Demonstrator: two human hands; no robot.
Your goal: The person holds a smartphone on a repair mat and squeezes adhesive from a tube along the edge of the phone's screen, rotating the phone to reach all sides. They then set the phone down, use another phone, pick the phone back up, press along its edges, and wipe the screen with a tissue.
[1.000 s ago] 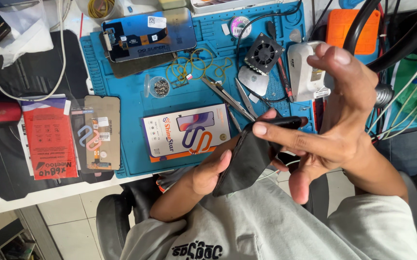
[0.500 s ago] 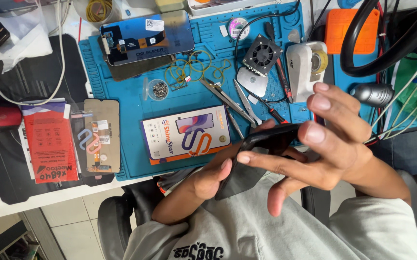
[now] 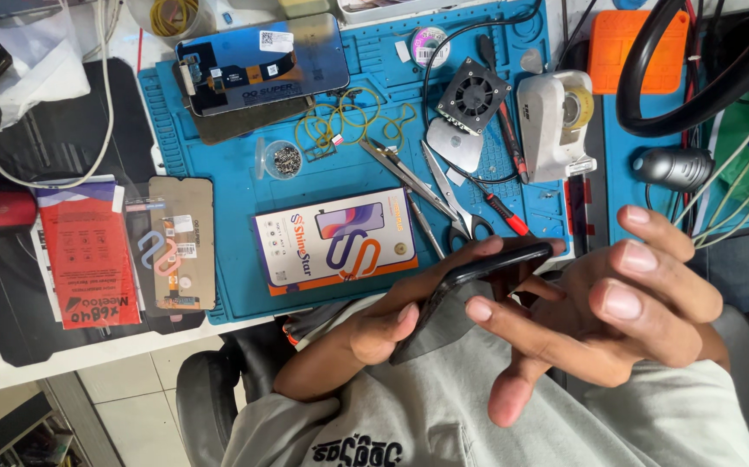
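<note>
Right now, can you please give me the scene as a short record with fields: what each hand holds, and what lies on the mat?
Left hand: left hand grips the lower end of a dark phone held edge-on.
Right hand: right hand has its fingers spread, one fingertip touching the phone.
Surface: blue work mat.
On mat: screen protector box, phone display panel, scissors, small fan, white tape dispenser, rubber bands, small dish of screws.
Left of mat: red packet.

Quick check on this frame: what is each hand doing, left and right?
Left hand: closed around the lower end of the black phone, holding it.
Right hand: open, fingers spread, fingertips touching the phone's edge.
</note>
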